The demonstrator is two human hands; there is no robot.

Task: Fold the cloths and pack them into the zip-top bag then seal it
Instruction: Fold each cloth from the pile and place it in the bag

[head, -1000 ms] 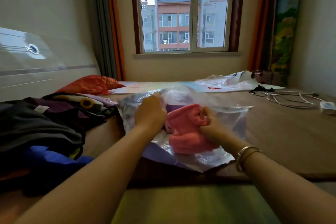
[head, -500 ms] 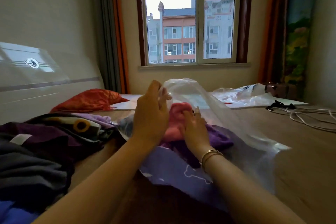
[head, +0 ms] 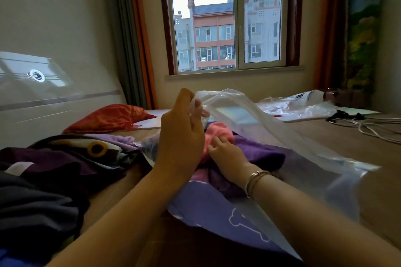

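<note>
Bedroom, bed surface [head: 325, 136]: left hand [head: 180, 136] now pinches the zip-top bag [head: 271, 132] mouth raised; right hand [head: 225, 151], fingers loosely spread, has pushed the pink cloth [head: 219, 131] inside; sealing remains.

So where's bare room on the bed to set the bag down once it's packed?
Bare brown surface lies right of the zip-top bag, bordered behind by the white cables. The left is crowded: a heap of dark clothes and a red cloth. Loose plastic covers the far side.
</note>
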